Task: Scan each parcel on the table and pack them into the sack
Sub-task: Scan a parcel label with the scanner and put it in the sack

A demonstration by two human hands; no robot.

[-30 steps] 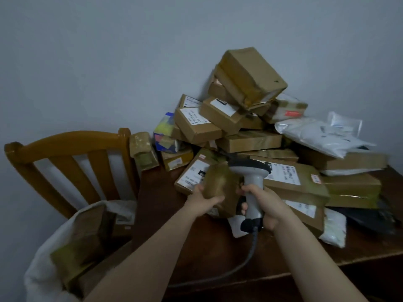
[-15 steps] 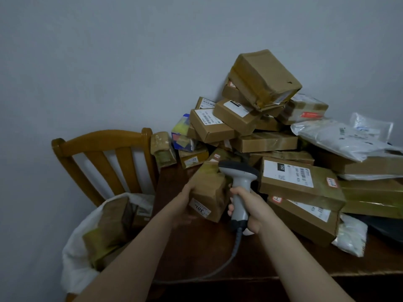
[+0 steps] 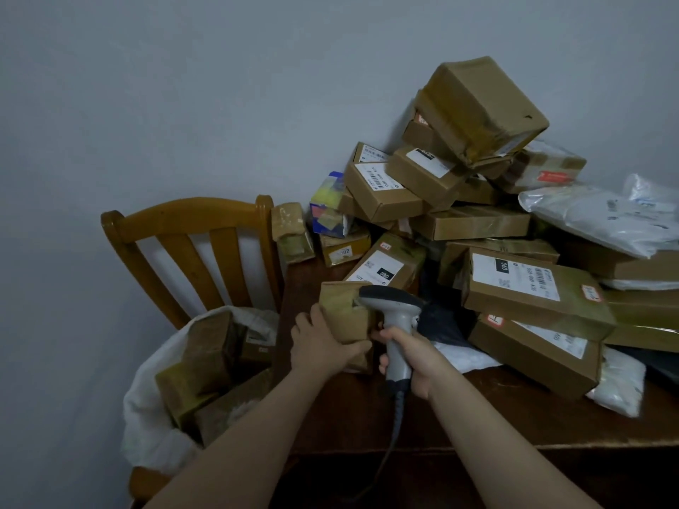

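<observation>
Since half a second ago you've tipped the small parcel (image 3: pixel 343 314) upright, its label now out of sight, and brought the scanner (image 3: pixel 395 317) head up against its top edge.

Head view: your left hand (image 3: pixel 325 349) is wrapped round the parcel, holding it over the table's (image 3: pixel 477 420) left end. Your right hand (image 3: pixel 417 358) is clenched on the scanner handle. A few boxes already sit in the sack (image 3: pixel 147 409) by the chair (image 3: pixel 191 222). The pile (image 3: pixel 477 222) on the table is far larger, so most of the job looks undone. Whether this parcel has been scanned can't be told.
</observation>
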